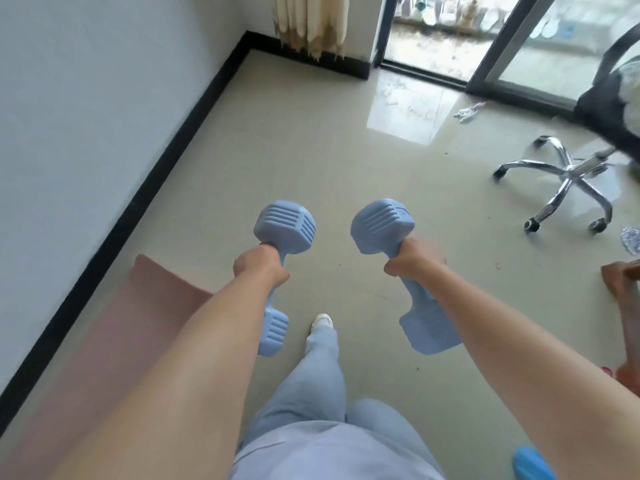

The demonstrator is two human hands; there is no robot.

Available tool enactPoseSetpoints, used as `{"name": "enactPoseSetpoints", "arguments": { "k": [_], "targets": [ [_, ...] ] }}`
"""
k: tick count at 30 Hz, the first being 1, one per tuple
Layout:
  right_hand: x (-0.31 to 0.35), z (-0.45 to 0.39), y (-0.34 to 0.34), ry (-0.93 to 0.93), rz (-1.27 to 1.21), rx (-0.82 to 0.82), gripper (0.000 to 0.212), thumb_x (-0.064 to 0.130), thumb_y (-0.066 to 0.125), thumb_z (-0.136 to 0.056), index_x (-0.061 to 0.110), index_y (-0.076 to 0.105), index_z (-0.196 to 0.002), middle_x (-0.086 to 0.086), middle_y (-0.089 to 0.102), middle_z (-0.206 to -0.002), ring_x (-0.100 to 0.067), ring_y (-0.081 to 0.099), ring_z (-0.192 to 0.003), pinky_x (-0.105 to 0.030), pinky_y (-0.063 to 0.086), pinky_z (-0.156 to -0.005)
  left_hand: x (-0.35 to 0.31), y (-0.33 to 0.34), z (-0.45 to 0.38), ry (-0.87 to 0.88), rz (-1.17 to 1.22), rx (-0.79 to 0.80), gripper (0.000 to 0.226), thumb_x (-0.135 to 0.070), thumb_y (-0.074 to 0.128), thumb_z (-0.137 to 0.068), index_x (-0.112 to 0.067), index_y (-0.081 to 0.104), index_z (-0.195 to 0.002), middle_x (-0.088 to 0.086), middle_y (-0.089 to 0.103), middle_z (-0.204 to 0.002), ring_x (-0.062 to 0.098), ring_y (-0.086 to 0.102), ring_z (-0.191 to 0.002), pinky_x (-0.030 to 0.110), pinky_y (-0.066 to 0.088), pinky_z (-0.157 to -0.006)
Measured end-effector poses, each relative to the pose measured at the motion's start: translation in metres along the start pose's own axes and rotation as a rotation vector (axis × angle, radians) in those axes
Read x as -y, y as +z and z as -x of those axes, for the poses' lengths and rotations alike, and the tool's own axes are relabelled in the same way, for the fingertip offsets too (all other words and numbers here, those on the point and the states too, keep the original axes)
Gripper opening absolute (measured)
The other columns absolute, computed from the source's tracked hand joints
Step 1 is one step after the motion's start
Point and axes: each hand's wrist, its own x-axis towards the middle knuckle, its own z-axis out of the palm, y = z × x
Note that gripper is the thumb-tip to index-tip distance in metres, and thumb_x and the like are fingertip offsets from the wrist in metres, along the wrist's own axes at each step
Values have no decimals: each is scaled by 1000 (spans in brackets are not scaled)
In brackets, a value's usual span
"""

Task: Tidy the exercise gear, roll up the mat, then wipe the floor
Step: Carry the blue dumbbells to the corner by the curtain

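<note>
Here, a person stands on a tiled floor with a pale blue dumbbell in each hand, both carried clear of the ground at the frame's centre. The left hand is wrapped tight round the bar of the left dumbbell, whose far head points to 12 o'clock and near head hangs back toward 6. The right hand is curled just as firmly round the right dumbbell, held at a matching tilt, the two weights apart from each other.

The step in hand looks to be carrying the weights off to be stowed. It is best done with both fists kept closed on the bars, the weights level and close to the body, then lowered gently rather than dropped on hard tile.

The pink mat lies flat and unrolled at 8 o'clock, along the black skirting of the wall. A swivel chair with a chrome base stands at 2 o'clock, near the sliding door, and could catch a foot on a path that way. A small white scrap lies on the floor at 1 o'clock. Specks of dirt dot the tiles, so wiping is judged not yet done. A blue object sits at 5 o'clock, partly cut off; what it is cannot be told.
</note>
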Motion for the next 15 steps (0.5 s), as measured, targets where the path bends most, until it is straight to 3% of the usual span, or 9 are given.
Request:
{"name": "enactPoseSetpoints", "arguments": {
  "k": [10, 15],
  "targets": [
    [51, -237, -207, -19, 44, 0, 29, 15, 53, -78, 14, 32, -59, 2, 30, -59, -13, 30, -50, -20, 21, -46, -124, -203, -220, 104, -224, -19, 33, -24, 51, -91, -11, 47, -122, 6, 63, -117, 25, 61, -111, 29, 48, -86],
    [93, -372, -312, -66, 131, -26, 28, 16, 53, -80, 14, 36, -58, 2, 34, -59, -12, 33, -50, -20, 23, -45, -182, -304, -340, 75, -214, -49, 32, -23, 53, -91, -11, 48, -120, 8, 62, -117, 28, 60, -110, 30, 48, -86]
  ]
}}
